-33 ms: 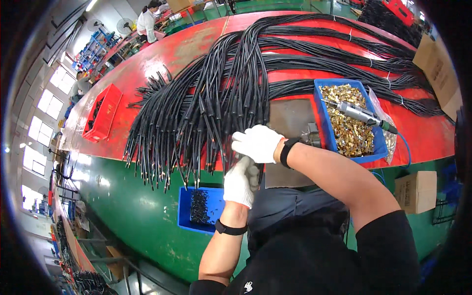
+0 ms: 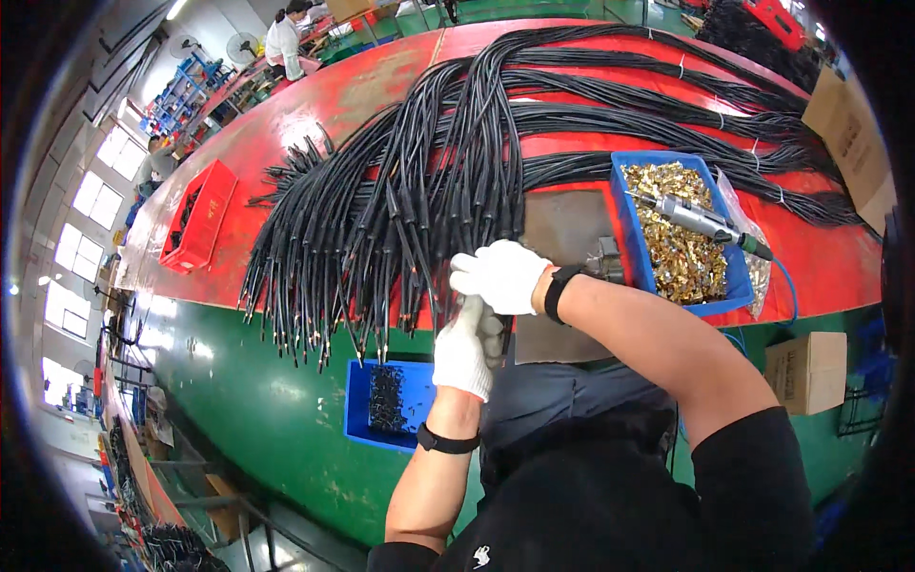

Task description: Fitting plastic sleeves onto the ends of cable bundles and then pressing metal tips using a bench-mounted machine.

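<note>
Black cables (image 2: 348, 219) lie in a thick bundle across the table, their stripped ends hanging over its near edge. My left hand (image 2: 464, 355), in a white glove, is closed around a black cable end at that edge, thumb pointing up. Just above and touching it, my gloved right hand (image 2: 502, 276) is closed on the same cable end, fingers curled to the left. The gloves hide most of the piece they grip. Right of my hands, a blue bin (image 2: 624, 229) holds gold-coloured metal terminals (image 2: 688, 265), with a grey power screwdriver (image 2: 691, 218) lying across it.
A dark mat (image 2: 562, 224) and a small metal block (image 2: 608, 259) lie beside the blue bin. Far left on the red table (image 2: 381, 81) stands a red crate (image 2: 202, 217). Below the edge, a blue tray (image 2: 416, 381) holds small black pieces. Cardboard boxes (image 2: 808, 372) stand right.
</note>
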A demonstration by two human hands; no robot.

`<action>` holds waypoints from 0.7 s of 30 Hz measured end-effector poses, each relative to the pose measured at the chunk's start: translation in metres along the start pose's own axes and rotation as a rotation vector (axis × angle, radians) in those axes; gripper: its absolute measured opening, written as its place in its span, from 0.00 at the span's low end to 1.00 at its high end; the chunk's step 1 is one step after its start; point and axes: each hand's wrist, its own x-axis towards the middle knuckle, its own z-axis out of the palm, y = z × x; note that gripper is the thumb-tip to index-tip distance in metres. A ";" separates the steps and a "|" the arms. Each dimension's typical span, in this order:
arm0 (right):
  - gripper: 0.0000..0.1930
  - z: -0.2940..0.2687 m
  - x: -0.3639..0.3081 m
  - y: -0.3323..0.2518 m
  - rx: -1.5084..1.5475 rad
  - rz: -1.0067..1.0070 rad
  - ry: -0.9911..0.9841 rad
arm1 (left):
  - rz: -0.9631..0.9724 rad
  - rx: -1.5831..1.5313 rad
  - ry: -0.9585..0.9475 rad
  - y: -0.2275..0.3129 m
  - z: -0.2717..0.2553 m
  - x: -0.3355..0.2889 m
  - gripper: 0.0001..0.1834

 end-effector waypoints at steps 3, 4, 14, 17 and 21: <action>0.13 -0.001 -0.001 0.003 0.022 0.017 -0.012 | 0.040 0.037 -0.015 -0.006 -0.002 0.002 0.19; 0.13 -0.002 0.000 0.003 0.018 0.010 -0.019 | 0.052 0.038 -0.050 -0.008 -0.004 0.002 0.19; 0.13 -0.001 0.006 0.007 0.015 0.016 -0.027 | -0.112 0.096 -0.044 -0.037 -0.020 -0.080 0.20; 0.16 0.005 0.000 0.012 0.014 -0.026 0.031 | 0.125 0.066 0.156 -0.058 -0.094 -0.065 0.16; 0.20 -0.002 0.004 0.008 0.032 -0.033 -0.057 | 0.499 0.400 0.497 -0.078 -0.209 -0.031 0.17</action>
